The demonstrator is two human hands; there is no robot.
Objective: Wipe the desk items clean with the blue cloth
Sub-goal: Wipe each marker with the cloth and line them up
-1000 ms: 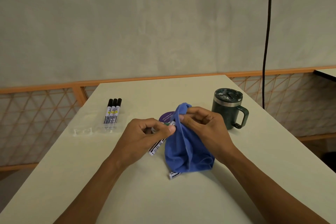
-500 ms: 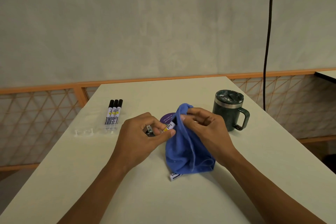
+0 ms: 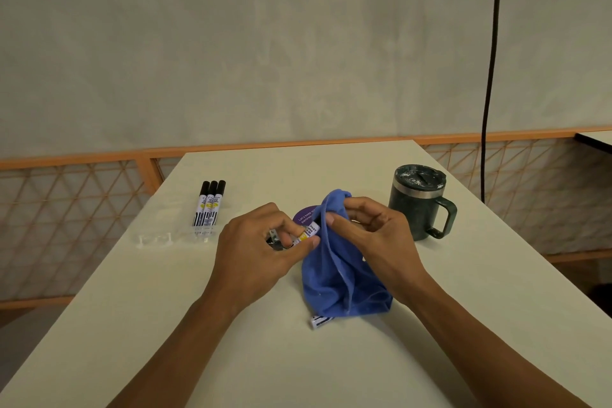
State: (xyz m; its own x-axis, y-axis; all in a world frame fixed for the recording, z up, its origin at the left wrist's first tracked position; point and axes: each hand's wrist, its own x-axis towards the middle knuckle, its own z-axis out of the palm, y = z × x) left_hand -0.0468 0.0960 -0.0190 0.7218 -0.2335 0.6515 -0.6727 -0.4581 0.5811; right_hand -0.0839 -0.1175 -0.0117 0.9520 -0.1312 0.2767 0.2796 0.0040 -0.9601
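My left hand (image 3: 261, 248) pinches a white marker (image 3: 308, 231) by its black cap end, and the labelled barrel points up and right into the blue cloth (image 3: 341, 281). My right hand (image 3: 374, 235) grips the cloth's top fold around the marker's far end, while the rest of the cloth hangs down onto the white desk (image 3: 331, 368). The striped end of a second marker (image 3: 320, 321) sticks out from under the cloth's lower edge. Three black-capped markers (image 3: 209, 205) lie side by side at the left.
A dark green lidded mug (image 3: 419, 205) stands to the right of my hands, handle facing right. A purple round disc (image 3: 305, 216) lies behind the hands. A clear plastic holder (image 3: 172, 238) sits below the three markers. A black cable (image 3: 490, 76) hangs at the right.
My left hand has turned its marker: the striped end that stuck out below the hand is gone from view, and the labelled barrel now points into the cloth. The right hand has stayed put.
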